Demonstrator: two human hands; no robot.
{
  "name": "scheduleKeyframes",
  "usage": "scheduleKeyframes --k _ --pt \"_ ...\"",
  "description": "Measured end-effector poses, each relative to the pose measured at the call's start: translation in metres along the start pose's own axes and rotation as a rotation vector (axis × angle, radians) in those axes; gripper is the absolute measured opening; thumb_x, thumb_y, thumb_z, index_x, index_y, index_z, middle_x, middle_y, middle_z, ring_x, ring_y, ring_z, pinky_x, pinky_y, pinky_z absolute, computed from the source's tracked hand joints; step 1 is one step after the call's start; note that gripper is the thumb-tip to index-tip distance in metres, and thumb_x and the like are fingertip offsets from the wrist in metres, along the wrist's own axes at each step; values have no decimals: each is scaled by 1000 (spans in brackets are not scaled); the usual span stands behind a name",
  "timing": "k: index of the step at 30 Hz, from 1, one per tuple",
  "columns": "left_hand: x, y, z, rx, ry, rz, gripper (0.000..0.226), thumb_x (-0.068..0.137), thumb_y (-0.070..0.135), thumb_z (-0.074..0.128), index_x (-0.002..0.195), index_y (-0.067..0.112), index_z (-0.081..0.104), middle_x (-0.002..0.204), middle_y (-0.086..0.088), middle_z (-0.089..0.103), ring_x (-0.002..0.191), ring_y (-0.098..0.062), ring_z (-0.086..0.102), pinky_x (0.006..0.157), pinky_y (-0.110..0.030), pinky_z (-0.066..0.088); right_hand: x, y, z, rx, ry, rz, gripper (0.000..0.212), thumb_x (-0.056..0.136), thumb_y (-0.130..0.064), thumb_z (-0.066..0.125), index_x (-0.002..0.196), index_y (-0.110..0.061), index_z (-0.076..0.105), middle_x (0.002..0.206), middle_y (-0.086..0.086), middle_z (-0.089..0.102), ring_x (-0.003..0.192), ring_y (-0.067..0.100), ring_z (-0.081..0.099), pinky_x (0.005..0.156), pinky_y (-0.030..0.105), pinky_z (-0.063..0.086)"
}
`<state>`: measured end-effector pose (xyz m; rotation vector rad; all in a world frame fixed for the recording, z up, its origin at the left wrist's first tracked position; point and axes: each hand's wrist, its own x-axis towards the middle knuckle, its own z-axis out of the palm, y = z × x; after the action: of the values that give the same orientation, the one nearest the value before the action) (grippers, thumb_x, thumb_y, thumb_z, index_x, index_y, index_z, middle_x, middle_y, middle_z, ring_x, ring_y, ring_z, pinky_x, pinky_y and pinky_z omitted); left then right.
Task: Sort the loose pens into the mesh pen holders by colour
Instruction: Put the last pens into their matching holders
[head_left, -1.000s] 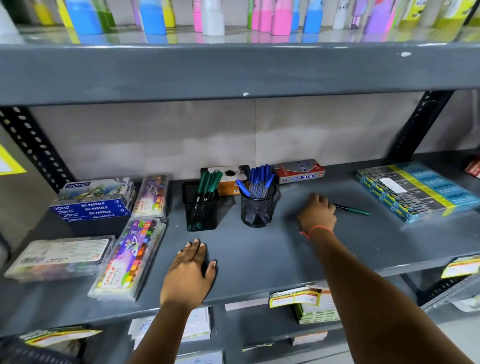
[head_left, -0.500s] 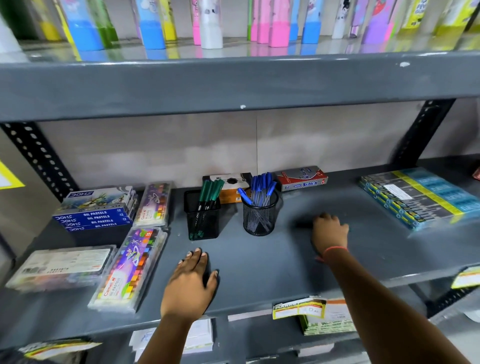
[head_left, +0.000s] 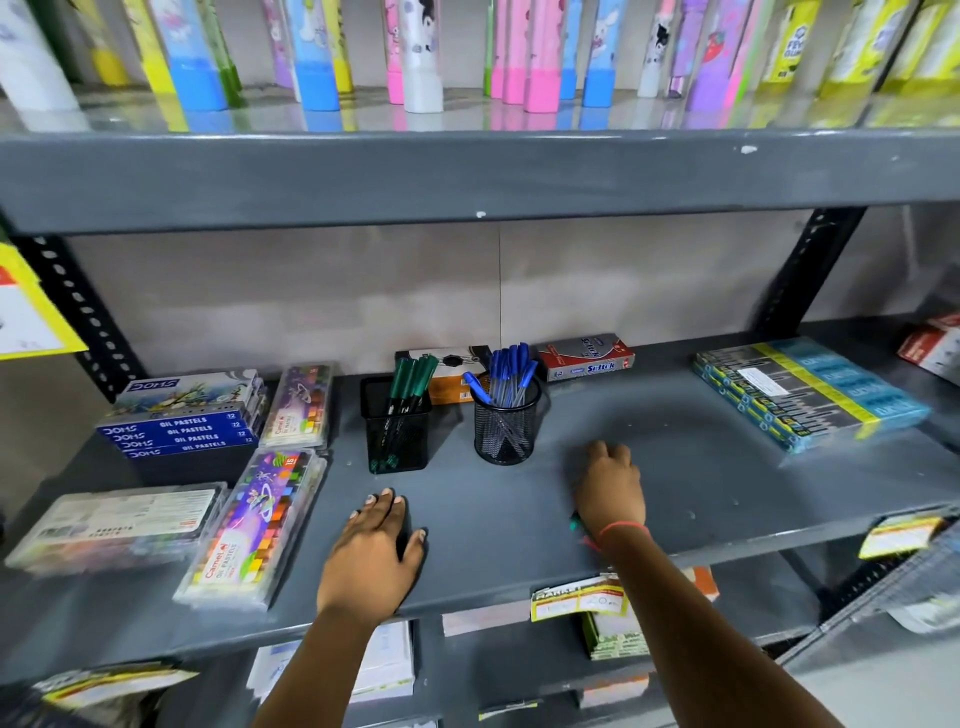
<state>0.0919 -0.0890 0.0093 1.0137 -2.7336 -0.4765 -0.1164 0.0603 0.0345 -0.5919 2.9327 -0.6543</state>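
Note:
A square black mesh holder (head_left: 397, 441) with green pens (head_left: 413, 376) stands at the back middle of the grey shelf (head_left: 727, 493). Right beside it is a round mesh holder (head_left: 506, 434) full of blue pens (head_left: 506, 371). My right hand (head_left: 610, 486) hovers low over the shelf in front of and to the right of the round holder, fingers curled around a green pen (head_left: 574, 522); only its end peeks out by my wrist. Palm down, my left hand (head_left: 371, 551) lies flat near the shelf's front edge, in front of the square holder, holding nothing.
Oil pastel boxes (head_left: 182, 415) and clear crayon cases (head_left: 254, 525) fill the left of the shelf. Small boxes (head_left: 584, 358) stand behind the holders, and a stack of blue-and-yellow packs (head_left: 810, 389) lies at the right. An upper shelf (head_left: 467, 176) hangs overhead.
My right hand closed over the green pen that lay on the shelf to its right and drew back toward the front edge with it. My left hand stayed flat in place.

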Motion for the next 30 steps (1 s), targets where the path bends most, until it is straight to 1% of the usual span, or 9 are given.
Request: scheduleKeyframes --k 8,10,11,13,15,16,18,20,30 --pt "1 0 3 -9 3 4 54 94 41 38 142 18 29 155 -1 24 144 -16 18 118 -29 9 21 -11 -45 682 35 324 59 88 -1 51 142 -15 30 132 30 51 111 44 57 95 42 48" --pt "2 -1 3 1 10 1 55 94 42 37 143 18 28 155 -1 24 144 -16 17 118 -28 9 24 -34 -57 840 112 262 69 85 4 52 145 -20 26 128 28 55 95 38 63 79 31 51" --pt "2 -1 4 2 9 0 55 94 42 37 143 18 27 155 -1 24 144 -16 17 118 -28 8 25 -48 -62 908 141 206 72 84 6 52 145 -22 26 123 28 58 71 24 57 66 26 51" --pt "2 -2 3 -1 9 -5 56 94 43 36 143 18 27 155 0 23 144 -16 16 118 -28 8 26 -80 -67 1023 178 93 75 83 10 54 144 -25 26 117 27 60 84 15 62 45 11 47" --pt "1 -1 3 4 12 -9 56 94 44 35 143 18 26 156 1 22 144 -15 15 118 -28 8 23 -113 -69 1109 205 -26 83 79 17 52 145 -24 23 121 23 59 67 10 60 40 3 45" --pt "1 -1 3 10 11 -10 56 94 44 35 143 19 26 156 1 21 144 -15 15 118 -27 7 19 -130 -68 1125 222 -92 87 77 20 50 146 -24 21 126 21 56 72 16 62 45 4 49" --pt "2 -2 4 15 10 -5 56 94 44 34 143 18 26 156 1 21 144 -14 15 118 -27 7 9 -157 -61 1100 251 -206 91 75 19 48 147 -27 19 130 17 51 88 30 64 67 26 61" --pt "2 -2 4 19 13 -3 56 94 43 34 143 18 26 156 1 21 144 -14 15 118 -27 7 1 -175 -49 1038 269 -271 86 75 17 45 147 -25 23 123 18 52 92 37 61 74 41 56" --pt "3 -3 7 14 34 -1 57 93 45 34 143 18 25 156 1 22 144 -14 16 118 -26 7 0 -177 3 539 124 -336 69 82 8 49 143 -18 29 131 23 44 89 43 61 62 32 41"
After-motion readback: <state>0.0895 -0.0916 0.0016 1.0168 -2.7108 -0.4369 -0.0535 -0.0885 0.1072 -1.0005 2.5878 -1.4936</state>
